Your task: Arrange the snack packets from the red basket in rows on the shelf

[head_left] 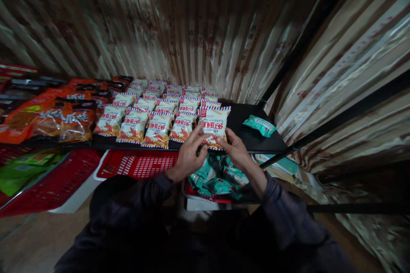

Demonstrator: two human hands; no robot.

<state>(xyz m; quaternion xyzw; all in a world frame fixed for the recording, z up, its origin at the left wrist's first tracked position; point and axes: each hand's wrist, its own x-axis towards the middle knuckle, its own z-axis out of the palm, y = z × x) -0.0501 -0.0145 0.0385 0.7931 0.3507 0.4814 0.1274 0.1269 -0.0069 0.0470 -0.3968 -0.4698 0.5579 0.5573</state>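
A white snack packet (pixel 214 120) with red lettering and striped ends stands tilted at the right end of the packet rows. My right hand (pixel 238 148) grips its lower right side, thumb across the front and fingers at the edge. At the lower left of the same packet is my left hand (pixel 191 153), fingers stretched and apart, their tips touching or very near it. Several matching packets (pixel 156 129) lie in rows to the left on a black shelf (pixel 240 113). One green packet (pixel 260 126) lies alone on the shelf to the right.
Orange snack bags (pixel 75 120) fill the shelf's left part. Below stand a red basket (pixel 141 164) and a container of green packets (pixel 221 179). Green bags (pixel 27 170) lie in another basket at left. Black poles (pixel 333 117) and a draped curtain (pixel 192 25) border the shelf.
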